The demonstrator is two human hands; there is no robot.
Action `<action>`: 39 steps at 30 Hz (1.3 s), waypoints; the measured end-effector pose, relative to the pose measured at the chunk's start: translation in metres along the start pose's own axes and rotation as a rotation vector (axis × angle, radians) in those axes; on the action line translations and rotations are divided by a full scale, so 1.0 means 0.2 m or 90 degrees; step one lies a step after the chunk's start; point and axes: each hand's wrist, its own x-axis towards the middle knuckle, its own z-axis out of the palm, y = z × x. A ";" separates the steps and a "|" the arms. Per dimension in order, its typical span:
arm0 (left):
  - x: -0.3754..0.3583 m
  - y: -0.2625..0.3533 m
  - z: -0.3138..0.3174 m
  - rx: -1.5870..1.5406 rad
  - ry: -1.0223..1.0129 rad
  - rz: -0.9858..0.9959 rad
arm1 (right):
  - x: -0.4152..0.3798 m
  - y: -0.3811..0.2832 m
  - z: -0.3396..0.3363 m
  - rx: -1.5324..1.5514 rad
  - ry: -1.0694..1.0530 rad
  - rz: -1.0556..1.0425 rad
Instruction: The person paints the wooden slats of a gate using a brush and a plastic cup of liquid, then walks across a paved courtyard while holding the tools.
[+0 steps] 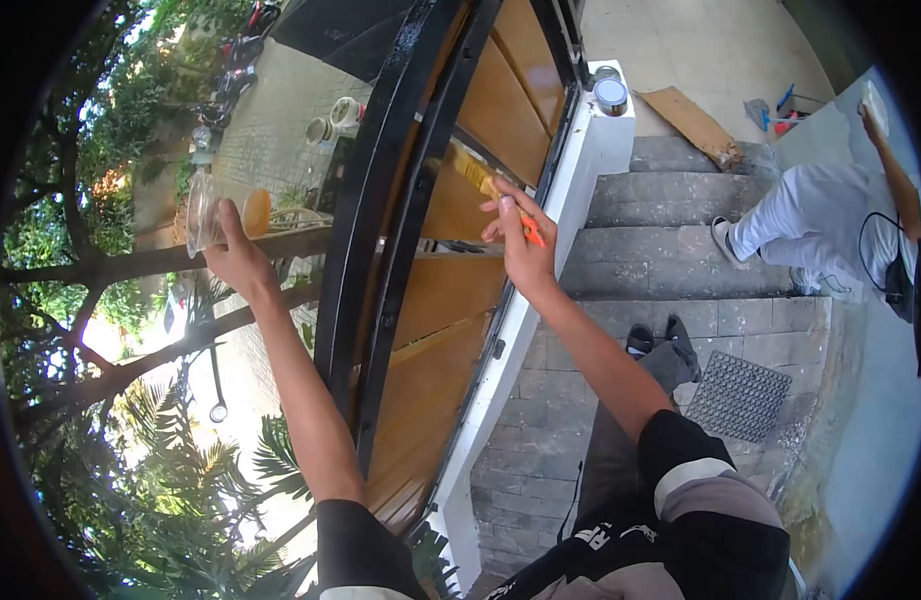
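From my station I read the head view around one line: the brush (501,200) in the right hand (526,250), near the centre of the picture. Its long axis slants from upper left to lower right, bristles (470,170) leading and the orange handle (534,232) trailing below the fingers. That hand is closed around it, thumb lying along the near side. The bristles overlap a brown panel (449,208) set in black metalwork (366,200); I can't tell whether they touch it or hover in front.

Over at the left, beyond the metalwork, the left hand (243,262) grips a clear plastic container (198,212), thumb up on the side facing me. An amber patch (259,212) shows just right of that thumb, though I can't make out whether it sits inside the plastic. From the bristles, the container lies leftward and slightly lower, well apart, with the black bars between. The right hand is clearly the nearer one to the panel.

At upper right I have a tin (611,93) on a white ledge (615,132), and at the right edge another person's hand (868,120) is raised by the wall.
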 end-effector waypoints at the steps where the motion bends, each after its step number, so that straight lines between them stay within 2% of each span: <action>1: 0.00 0.01 0.00 -0.004 -0.010 0.001 | 0.01 0.08 -0.01 0.054 0.013 0.052; 2: 0.00 0.01 0.01 -0.009 -0.023 0.000 | 0.01 0.16 -0.03 0.049 0.015 0.054; 4: 0.00 -0.02 0.01 -0.011 -0.037 0.000 | 0.02 0.33 -0.15 -0.305 -0.007 -0.189; 6: -0.02 0.00 0.04 -0.015 -0.047 0.021 | -0.03 0.51 -0.29 -0.331 0.040 0.048; 8: -0.04 0.03 0.05 -0.054 -0.033 0.028 | -0.12 0.98 -0.67 -0.577 0.017 0.108; 11: -0.04 0.00 0.07 -0.108 -0.044 0.030 | -0.21 0.92 -0.85 -0.562 0.092 0.187; 13: -0.06 0.04 0.05 -0.068 -0.055 0.008 | -0.30 0.79 -0.87 -0.448 0.156 0.296; 14: -0.07 0.06 0.05 -0.034 -0.062 -0.008 | -0.35 0.77 -0.86 -0.454 0.152 0.305; 16: -0.07 0.08 0.07 -0.045 -0.052 0.015 | -0.34 0.73 -0.76 -0.476 0.146 0.053; 17: -0.08 0.09 0.08 -0.068 -0.047 0.016 | -0.34 0.68 -0.69 -0.476 0.140 0.053; 19: -0.07 0.07 0.08 -0.080 -0.036 0.031 | -0.36 0.31 -0.38 -0.468 0.015 -0.170; 22: -0.07 0.07 0.07 -0.074 -0.053 0.057 | -0.40 0.07 -0.11 -0.392 -0.069 -0.297; 24: -0.06 0.02 0.10 -0.096 -0.042 0.050 | -0.38 0.11 -0.06 -0.388 -0.111 -0.362; 25: -0.07 0.04 0.11 -0.093 -0.038 0.049 | -0.33 0.13 -0.08 -0.393 -0.122 -0.386; 28: -0.07 0.08 0.08 -0.081 -0.038 0.047 | -0.36 0.22 -0.08 -0.394 -0.185 -0.350; 30: -0.07 0.08 0.07 -0.056 -0.036 0.033 | -0.41 0.20 -0.10 -0.409 -0.119 -0.350; 39: -0.09 0.12 0.08 -0.062 -0.043 0.034 | -0.51 0.12 -0.05 -0.395 -0.150 -0.380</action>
